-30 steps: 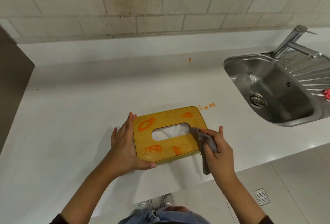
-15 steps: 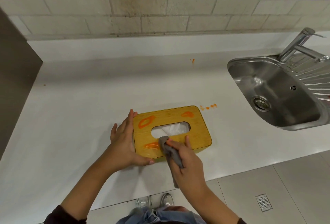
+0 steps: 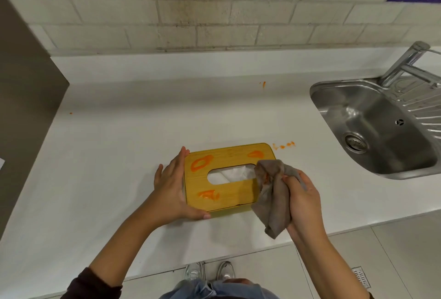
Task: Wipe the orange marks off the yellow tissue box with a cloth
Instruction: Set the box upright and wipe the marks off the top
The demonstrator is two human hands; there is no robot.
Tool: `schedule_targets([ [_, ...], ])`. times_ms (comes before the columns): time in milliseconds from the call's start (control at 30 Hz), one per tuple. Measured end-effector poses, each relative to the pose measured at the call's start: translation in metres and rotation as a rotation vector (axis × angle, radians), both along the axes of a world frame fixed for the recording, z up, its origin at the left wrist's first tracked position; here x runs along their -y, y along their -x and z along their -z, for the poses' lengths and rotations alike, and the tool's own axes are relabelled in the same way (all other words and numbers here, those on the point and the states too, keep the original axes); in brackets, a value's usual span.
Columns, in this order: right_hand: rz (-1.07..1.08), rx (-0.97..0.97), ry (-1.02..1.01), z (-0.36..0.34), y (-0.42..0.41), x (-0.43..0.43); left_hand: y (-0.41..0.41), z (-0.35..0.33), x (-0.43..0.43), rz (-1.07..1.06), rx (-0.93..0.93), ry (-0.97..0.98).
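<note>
Since half a second ago the cloth [image 3: 274,193] has been carried from the near left of the lid to the right end of the yellow tissue box [image 3: 229,177], and the near middle mark is gone. It is bunched and gripped in the right hand [image 3: 303,201], an orange smear turned outward, presumably so the soiled fold can be checked or refolded. The left hand [image 3: 173,191] is spread flat against the box's left end, thumb along the near side, so that the box is braced against sliding on the white counter [image 3: 119,155]. Three orange marks [image 3: 201,163] are left on the lid; wiping is judged partly done
</note>
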State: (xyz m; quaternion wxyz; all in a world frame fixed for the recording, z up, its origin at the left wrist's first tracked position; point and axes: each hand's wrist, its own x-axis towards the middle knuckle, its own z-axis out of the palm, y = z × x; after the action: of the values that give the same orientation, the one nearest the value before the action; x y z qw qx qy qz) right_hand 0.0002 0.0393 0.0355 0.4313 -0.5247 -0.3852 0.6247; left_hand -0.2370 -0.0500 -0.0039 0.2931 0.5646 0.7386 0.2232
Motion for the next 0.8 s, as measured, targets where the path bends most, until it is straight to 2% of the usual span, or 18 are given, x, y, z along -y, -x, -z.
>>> schedule_targets([
  [133,-0.043,-0.241,0.181,-0.003,0.005,-0.001,0.000,-0.002,0.000,-0.003,0.001,0.014],
  [333,-0.160,-0.538,0.301,-0.013,0.018,0.007,-0.004,-0.015,0.004,-0.035,0.020,0.024],
  [500,-0.171,-0.553,0.344,-0.021,0.037,0.013,-0.026,-0.040,0.006,-0.229,0.036,-0.302],
  [567,-0.165,-0.585,0.361,-0.022,0.042,0.014,-0.038,-0.049,0.008,-0.221,0.097,-0.286],
  [667,-0.173,-0.624,0.350,-0.022,0.046,0.014,-0.054,-0.053,0.012,-0.175,0.213,-0.147],
  [800,-0.160,-0.664,0.342,-0.019,0.045,0.011,-0.059,-0.056,0.008,-0.241,0.480,-0.146],
])
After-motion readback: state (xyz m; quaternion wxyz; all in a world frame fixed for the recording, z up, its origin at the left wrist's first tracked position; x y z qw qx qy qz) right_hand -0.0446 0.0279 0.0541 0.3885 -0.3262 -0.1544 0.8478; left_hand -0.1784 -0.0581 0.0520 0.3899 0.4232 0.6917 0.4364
